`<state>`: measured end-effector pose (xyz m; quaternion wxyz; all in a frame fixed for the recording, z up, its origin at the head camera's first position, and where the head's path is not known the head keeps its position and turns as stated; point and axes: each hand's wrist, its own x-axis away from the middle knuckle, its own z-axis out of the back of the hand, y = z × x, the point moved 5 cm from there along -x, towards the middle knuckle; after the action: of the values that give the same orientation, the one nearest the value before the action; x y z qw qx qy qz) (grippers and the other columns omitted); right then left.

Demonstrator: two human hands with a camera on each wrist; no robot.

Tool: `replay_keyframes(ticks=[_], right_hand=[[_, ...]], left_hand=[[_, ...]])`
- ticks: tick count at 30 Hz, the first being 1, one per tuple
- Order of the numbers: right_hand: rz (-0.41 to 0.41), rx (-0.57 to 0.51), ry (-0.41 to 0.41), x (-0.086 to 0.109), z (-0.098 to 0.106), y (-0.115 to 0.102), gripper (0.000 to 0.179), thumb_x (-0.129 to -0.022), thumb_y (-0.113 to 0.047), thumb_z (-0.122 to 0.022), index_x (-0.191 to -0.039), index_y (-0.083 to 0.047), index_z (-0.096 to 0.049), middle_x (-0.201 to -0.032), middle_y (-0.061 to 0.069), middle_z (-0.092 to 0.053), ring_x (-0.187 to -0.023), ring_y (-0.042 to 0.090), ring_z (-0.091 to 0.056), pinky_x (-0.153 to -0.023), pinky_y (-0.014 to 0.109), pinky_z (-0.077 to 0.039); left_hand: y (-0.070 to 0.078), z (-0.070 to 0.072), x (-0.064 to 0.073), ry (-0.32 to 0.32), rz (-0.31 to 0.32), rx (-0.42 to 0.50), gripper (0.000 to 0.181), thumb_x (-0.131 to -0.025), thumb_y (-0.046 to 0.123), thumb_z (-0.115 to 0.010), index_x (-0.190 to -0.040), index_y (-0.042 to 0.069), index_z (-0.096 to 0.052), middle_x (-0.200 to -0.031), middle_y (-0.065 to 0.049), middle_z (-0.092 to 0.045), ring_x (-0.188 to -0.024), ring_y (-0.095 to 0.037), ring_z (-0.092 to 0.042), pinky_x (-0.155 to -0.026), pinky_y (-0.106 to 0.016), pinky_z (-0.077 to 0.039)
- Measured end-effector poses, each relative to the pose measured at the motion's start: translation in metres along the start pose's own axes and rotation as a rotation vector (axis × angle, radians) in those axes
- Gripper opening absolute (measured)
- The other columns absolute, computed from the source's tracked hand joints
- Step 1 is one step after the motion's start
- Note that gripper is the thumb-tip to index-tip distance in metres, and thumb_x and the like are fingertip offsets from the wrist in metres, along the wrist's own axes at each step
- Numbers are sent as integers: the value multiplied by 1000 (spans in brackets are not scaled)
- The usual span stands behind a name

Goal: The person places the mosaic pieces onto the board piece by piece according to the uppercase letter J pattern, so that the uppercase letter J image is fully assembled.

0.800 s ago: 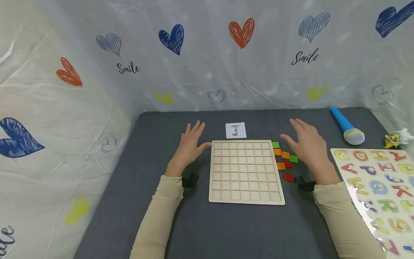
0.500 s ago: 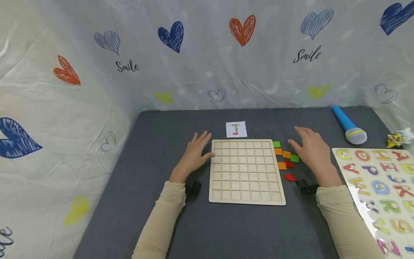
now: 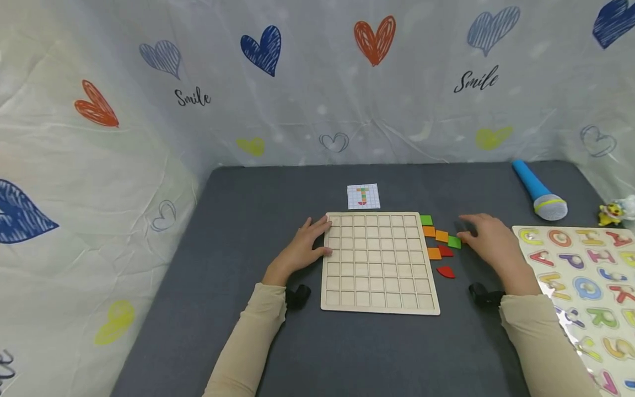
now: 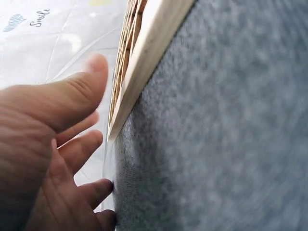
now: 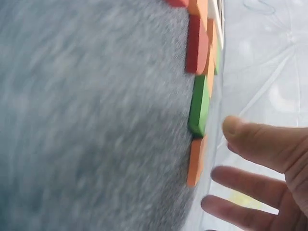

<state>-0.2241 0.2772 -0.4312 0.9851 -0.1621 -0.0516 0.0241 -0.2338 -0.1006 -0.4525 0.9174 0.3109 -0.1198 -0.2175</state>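
Observation:
A square wooden grid board (image 3: 377, 262) lies in the middle of the table. My left hand (image 3: 302, 248) is at its left edge, thumb and fingertips right at the rim, fingers relaxed. In the left wrist view the thumb (image 4: 72, 98) stands beside the board's edge (image 4: 144, 57). Over the table right of the board, my right hand (image 3: 491, 245) hovers with loosely bent fingers and nothing in them. Its thumb is close to a green block (image 3: 453, 242); an orange block (image 5: 196, 161) lies under the fingers in the right wrist view. Red pieces (image 3: 446, 272) and orange blocks (image 3: 434, 253) lie nearby.
Behind the board lies a small card (image 3: 364, 197) with a coloured J-like pattern on a grid. An alphabet puzzle board (image 3: 575, 286) lies at the right, with a blue toy microphone (image 3: 538, 190) and a small yellow figure (image 3: 610, 214) behind it.
Both hands have come down towards the table. My left hand has moved in to the board's left edge; the right has lowered beside the coloured blocks, its fingers bending more.

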Motion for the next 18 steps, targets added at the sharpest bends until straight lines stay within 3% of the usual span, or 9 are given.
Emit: replay_keyframes(ticks=[7, 18], right_hand=[[39, -6, -46, 3, -3, 5, 49, -85, -22, -66, -124, 5, -54, -121, 31, -49, -111, 48, -42, -90, 63, -34], [56, 16, -59, 7, -4, 8, 38, -85, -12, -65, -119, 4, -59, -120, 30, -48, -110, 49, -40, -89, 64, -33]], left_hand=[[-2, -3, 1, -13, -7, -25, 70, -86, 27, -66, -145, 12, -32, -153, -2, -19, -140, -33, -1, -110, -54, -5], [-8, -8, 2, 14, -39, -9, 71, -86, 29, -64, -145, 11, -31, -153, -2, -18, -141, -31, 0, -110, -54, -1]])
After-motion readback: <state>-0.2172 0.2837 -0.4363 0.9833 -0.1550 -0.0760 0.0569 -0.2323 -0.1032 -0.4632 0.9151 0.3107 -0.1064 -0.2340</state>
